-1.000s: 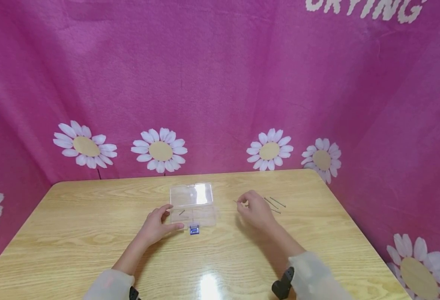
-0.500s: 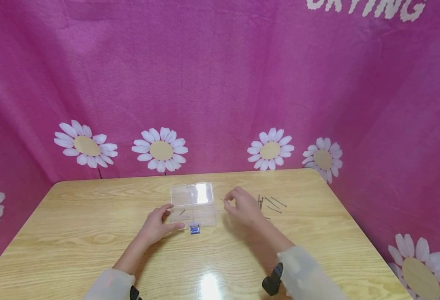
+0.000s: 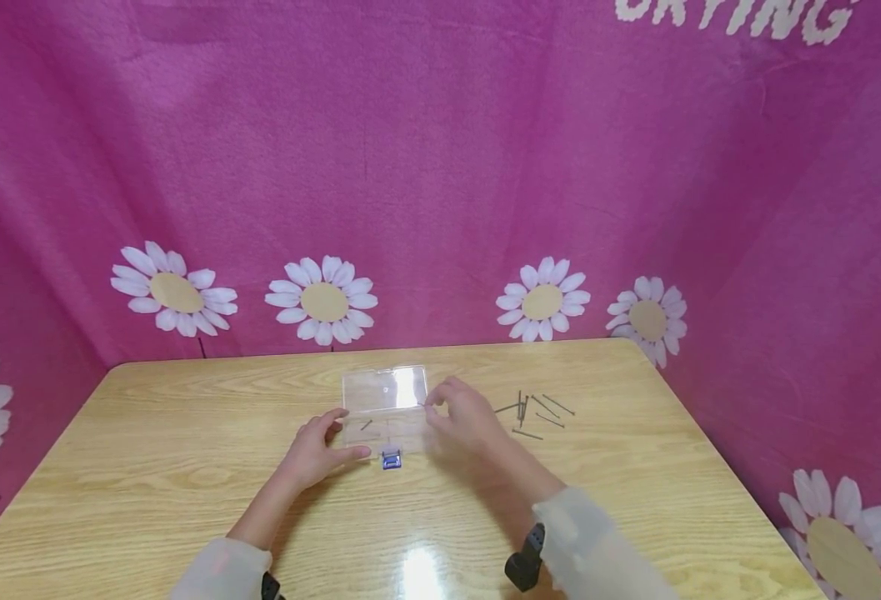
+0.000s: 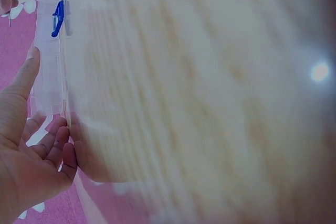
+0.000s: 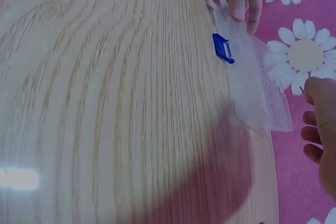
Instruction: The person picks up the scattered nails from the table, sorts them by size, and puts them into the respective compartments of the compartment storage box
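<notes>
A clear plastic storage box lies on the table, its lid folded back away from me and its blue latch at the front. My left hand grips the box's left end, thumb along the front wall and fingers at the back corner. Inside the left part lies one small dark nail. My right hand is at the box's right end, by the hinge side. Between its thumb and index finger it pinches a thin dark nail, of which only the tip shows.
Several loose nails lie scattered on the wooden table to the right of the box. Behind the table hangs a pink cloth printed with daisies.
My right hand has moved left from beside the loose nails to the box's right end, carrying the nail. The left hand has stayed on the box.
</notes>
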{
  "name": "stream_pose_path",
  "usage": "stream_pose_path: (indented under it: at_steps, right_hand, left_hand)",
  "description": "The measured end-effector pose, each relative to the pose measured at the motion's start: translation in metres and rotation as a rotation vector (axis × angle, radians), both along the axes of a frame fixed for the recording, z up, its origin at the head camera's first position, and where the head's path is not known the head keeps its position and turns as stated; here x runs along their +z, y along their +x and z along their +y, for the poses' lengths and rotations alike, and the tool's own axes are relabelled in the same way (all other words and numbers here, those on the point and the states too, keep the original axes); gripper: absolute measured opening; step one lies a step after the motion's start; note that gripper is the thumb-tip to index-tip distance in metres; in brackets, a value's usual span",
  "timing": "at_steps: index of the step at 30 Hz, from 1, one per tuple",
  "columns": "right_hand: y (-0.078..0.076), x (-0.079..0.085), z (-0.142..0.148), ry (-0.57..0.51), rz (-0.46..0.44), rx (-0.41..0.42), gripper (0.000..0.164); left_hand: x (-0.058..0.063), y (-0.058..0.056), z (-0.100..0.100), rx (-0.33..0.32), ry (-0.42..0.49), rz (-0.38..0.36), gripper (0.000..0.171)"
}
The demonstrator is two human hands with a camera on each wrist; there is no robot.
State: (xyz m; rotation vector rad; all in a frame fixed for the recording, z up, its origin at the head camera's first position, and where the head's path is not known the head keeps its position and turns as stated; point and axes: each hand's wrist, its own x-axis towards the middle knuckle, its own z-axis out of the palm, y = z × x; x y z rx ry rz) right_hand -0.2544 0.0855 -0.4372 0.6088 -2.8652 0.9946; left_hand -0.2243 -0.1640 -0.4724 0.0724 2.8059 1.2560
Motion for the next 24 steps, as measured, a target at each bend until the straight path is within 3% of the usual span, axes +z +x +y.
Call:
stream_pose_path:
  at_steps: [8,19,24]
  right_hand:
    - [-0.002,0.0,-0.013,0.067,0.049,0.064,0.015]
    - [-0.002,-0.002,-0.031,0.118,0.052,0.091,0.018]
    - [-0.002,-0.004,-0.039,0.131,0.099,0.105,0.018]
  left_hand:
    - [0.0,0.0,0.001,0.003,-0.003,0.001,0.08]
    - [-0.001,-0.001,0.001,0.0,-0.003,0.004,0.08]
    - [-0.001,-0.002,-0.001,-0.004,-0.002,0.012,0.079]
